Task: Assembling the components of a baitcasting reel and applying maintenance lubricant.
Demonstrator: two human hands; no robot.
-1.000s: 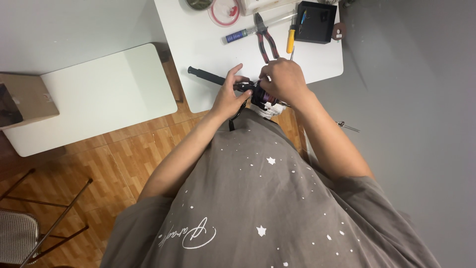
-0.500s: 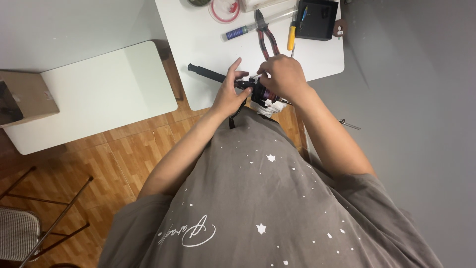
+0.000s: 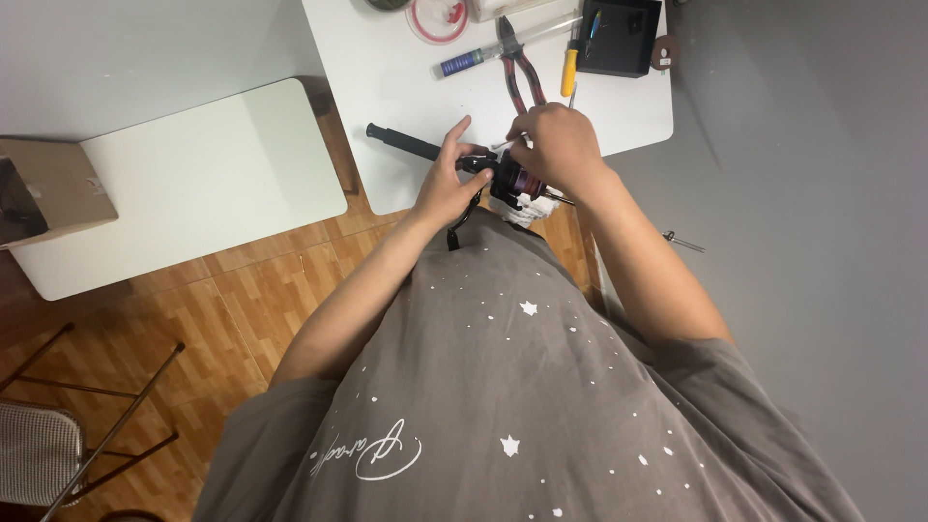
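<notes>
The left hand clasped the dark body of a fishing reel at the near edge of the white table, while the right hand closed over its top, pinching a thin white stick. The reel looked rigid, compact and fairly heavy, best gripped by its body, not its spool. At 12 o'clock lay pliers; at 11 o'clock a round clear dish held small red bits, and at 1 o'clock sat a black box
</notes>
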